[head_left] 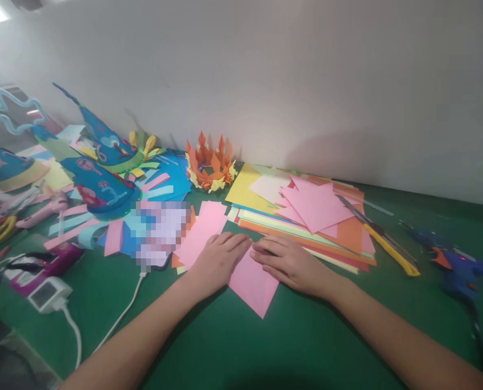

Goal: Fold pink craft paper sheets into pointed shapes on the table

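A square sheet of pink paper (256, 287) lies on the green table with one corner pointing towards me. My left hand (220, 259) covers its left side, fingers close together and holding it near the far corner. From the other side, my right hand (292, 262) grips the paper's upper right edge with curled fingers. The far corner is partly hidden under my fingertips. Just beyond my left hand is a pile of pink paper pieces (204, 227). Behind my right hand rests a stack of coloured paper (306, 246), topped by loose pink sheets (316, 203).
An orange and yellow paper crown (211, 168) stands near the wall. Blue cone hats (103, 184) and paper strips crowd the left, beside a blurred-out phone (160, 233) and a purple power strip (48, 268). A yellow utility knife (387, 244) and blue glue gun (461, 268) lie right.
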`<state>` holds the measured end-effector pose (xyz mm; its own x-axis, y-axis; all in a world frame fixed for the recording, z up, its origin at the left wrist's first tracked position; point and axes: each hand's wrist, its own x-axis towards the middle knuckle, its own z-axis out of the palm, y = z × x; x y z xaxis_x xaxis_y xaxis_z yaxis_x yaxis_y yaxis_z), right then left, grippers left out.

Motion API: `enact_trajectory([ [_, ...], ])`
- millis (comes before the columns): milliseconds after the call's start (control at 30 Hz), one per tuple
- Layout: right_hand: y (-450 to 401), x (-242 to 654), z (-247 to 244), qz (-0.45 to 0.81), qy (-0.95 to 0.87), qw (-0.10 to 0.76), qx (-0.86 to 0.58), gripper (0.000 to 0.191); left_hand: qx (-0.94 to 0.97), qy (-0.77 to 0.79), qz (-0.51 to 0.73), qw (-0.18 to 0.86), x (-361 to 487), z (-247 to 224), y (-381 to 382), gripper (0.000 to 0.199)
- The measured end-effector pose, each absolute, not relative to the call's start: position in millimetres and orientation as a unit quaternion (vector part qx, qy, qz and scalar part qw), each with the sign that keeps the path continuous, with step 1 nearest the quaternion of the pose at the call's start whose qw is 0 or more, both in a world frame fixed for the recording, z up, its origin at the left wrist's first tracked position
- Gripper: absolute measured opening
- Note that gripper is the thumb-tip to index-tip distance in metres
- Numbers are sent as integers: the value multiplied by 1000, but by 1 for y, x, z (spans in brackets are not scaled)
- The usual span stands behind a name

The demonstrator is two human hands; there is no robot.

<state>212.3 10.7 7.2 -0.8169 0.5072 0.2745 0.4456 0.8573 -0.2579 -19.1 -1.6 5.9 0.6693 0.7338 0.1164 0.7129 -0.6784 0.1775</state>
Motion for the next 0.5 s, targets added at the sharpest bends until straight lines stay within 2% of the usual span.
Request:
enact_trajectory([
  [500,9,213,7,82,-947,161,-266,32,902,423,84,22,-15,6,-4,43],
])
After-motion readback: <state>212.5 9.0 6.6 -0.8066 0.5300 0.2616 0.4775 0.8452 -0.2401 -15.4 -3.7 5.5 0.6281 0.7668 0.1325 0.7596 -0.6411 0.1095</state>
